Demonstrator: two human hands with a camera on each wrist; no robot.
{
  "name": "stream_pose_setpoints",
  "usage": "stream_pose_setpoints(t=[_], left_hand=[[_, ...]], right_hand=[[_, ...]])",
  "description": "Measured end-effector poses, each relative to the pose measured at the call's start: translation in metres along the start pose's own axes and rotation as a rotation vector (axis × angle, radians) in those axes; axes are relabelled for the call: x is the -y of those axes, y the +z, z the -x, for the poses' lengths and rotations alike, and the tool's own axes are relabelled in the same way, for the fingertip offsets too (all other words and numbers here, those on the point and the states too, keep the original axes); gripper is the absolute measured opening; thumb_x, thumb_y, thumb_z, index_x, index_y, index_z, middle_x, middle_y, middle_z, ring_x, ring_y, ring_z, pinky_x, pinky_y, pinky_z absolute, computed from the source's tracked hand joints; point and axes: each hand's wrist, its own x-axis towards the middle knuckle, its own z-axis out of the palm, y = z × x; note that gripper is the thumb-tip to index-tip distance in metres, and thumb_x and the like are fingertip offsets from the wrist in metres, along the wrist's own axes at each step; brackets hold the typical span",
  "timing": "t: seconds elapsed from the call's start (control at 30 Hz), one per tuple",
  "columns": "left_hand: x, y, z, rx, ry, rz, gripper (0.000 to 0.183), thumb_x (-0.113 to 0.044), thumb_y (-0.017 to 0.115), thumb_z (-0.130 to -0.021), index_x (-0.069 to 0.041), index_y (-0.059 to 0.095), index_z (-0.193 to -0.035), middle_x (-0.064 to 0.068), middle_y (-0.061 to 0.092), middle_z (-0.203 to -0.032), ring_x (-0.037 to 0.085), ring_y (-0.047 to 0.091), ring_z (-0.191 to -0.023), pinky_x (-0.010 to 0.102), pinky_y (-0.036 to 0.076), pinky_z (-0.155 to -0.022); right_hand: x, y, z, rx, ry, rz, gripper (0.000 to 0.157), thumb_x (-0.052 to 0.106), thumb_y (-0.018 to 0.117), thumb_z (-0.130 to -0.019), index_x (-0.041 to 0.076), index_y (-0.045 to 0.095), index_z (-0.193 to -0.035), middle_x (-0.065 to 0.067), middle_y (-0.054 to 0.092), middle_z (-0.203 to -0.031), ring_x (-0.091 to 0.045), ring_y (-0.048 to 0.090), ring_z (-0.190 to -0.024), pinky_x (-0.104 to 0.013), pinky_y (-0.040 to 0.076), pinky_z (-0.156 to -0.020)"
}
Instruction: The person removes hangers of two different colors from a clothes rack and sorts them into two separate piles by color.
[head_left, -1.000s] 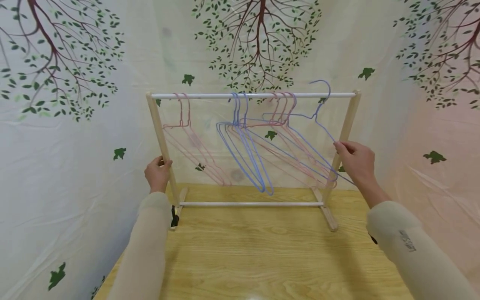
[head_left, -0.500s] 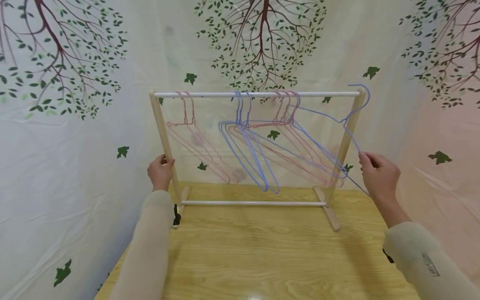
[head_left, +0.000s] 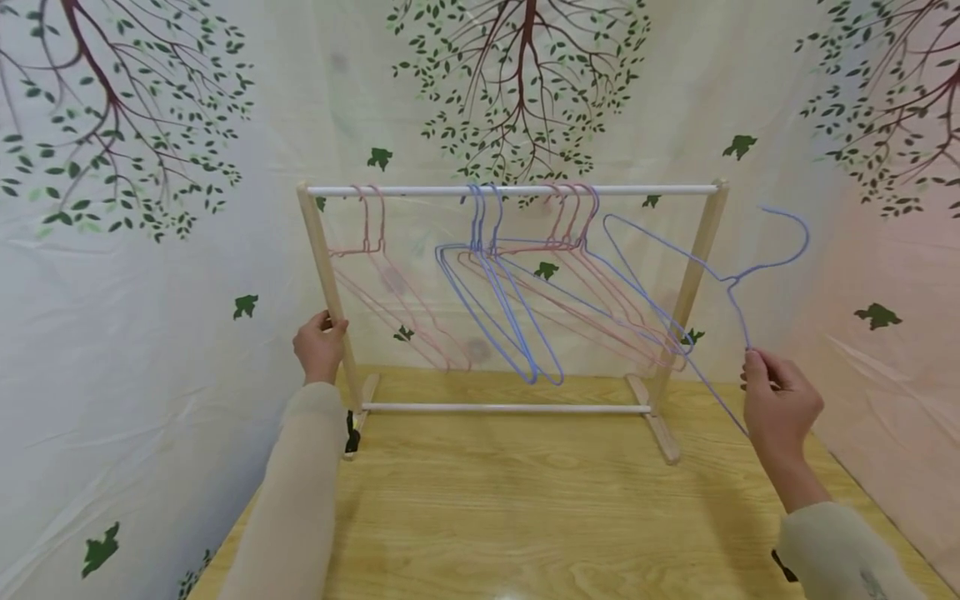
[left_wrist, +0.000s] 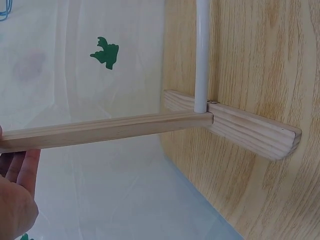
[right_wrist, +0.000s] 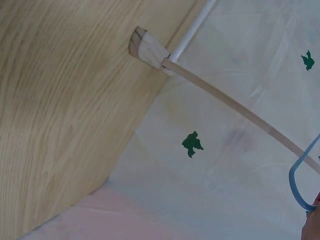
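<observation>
My left hand [head_left: 321, 348] grips the left wooden post [head_left: 318, 250] of a small hanger rack, partway up. The left wrist view shows its fingers [left_wrist: 29, 172] behind that post. Out past the right post, my right hand [head_left: 783, 408] pinches a blue wire hanger [head_left: 729, 281] by one shoulder. This hanger is off the rack's white top bar [head_left: 427, 192], tilted, its hook pointing up and right. In the right wrist view, a bent end of the hanger [right_wrist: 294, 182] curves beside the hand, which is mostly cut off.
Two pink hangers [head_left: 382, 221] hang at the left of the bar. Several blue hangers [head_left: 534, 379] hang mid-bar, with several pink hangers [head_left: 597, 204] to their right. The rack's right foot [head_left: 663, 437] stands on a wood-grain table [head_left: 495, 517]. A leaf-patterned cloth [head_left: 150, 333] surrounds it.
My right hand has carried the blue hanger right and downward, from near the bar to beyond the right post, tilting it further. The left hand stays on its post.
</observation>
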Motion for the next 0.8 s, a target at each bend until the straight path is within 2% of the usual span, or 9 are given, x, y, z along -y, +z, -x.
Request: stream_pose_setpoints(t=[0.2, 0.4, 0.57, 0.63, 0.8], left_hand=[[0.004, 0.0, -0.003, 0.008, -0.003, -0.003, 0.034, -0.016, 0.064, -0.098, 0.001, 0.066, -0.127, 0.023, 0.067, -0.117, 0.039, 0.061, -0.109, 0.046, 0.047, -0.096], [0.007, 0.002, -0.005, 0.009, 0.005, 0.006, 0.034, -0.019, 0.065, -0.098, 0.0, 0.066, -0.127, 0.022, 0.068, -0.117, 0.038, 0.06, -0.109, 0.046, 0.045, -0.098], [0.009, 0.001, -0.006, 0.0, -0.001, 0.013, 0.034, -0.02, 0.065, -0.098, -0.001, 0.067, -0.127, 0.021, 0.068, -0.116, 0.038, 0.062, -0.107, 0.047, 0.046, -0.097], [0.01, 0.0, -0.007, 0.0, -0.002, 0.013, 0.035, -0.02, 0.065, -0.098, -0.002, 0.067, -0.127, 0.021, 0.068, -0.116, 0.038, 0.062, -0.106, 0.047, 0.047, -0.096], [0.012, 0.0, -0.009, 0.008, -0.008, 0.015, 0.035, -0.021, 0.065, -0.098, -0.003, 0.067, -0.128, 0.02, 0.068, -0.117, 0.037, 0.063, -0.106, 0.045, 0.048, -0.096]], right_hand=[[-0.005, -0.015, 0.018, -0.113, -0.041, -0.056, 0.024, 0.011, 0.069, -0.093, -0.011, 0.074, -0.1, 0.017, 0.064, -0.078, 0.005, 0.062, -0.064, -0.008, 0.049, -0.059], [-0.004, -0.032, 0.032, -0.177, -0.11, -0.087, 0.026, 0.009, 0.066, -0.095, -0.015, 0.072, -0.099, 0.018, 0.066, -0.08, 0.004, 0.063, -0.065, -0.01, 0.051, -0.062], [-0.001, -0.042, 0.041, -0.25, -0.082, -0.115, 0.026, 0.008, 0.066, -0.094, -0.017, 0.071, -0.099, 0.013, 0.067, -0.078, 0.001, 0.063, -0.064, -0.011, 0.051, -0.063], [0.0, -0.044, 0.042, -0.294, -0.061, -0.183, 0.022, 0.004, 0.067, -0.092, -0.017, 0.071, -0.096, 0.008, 0.068, -0.074, -0.001, 0.063, -0.062, -0.011, 0.051, -0.062], [0.005, -0.052, 0.043, -0.392, -0.087, -0.344, 0.015, -0.004, 0.068, -0.088, -0.018, 0.07, -0.088, 0.002, 0.067, -0.068, -0.005, 0.063, -0.058, -0.012, 0.051, -0.059]])
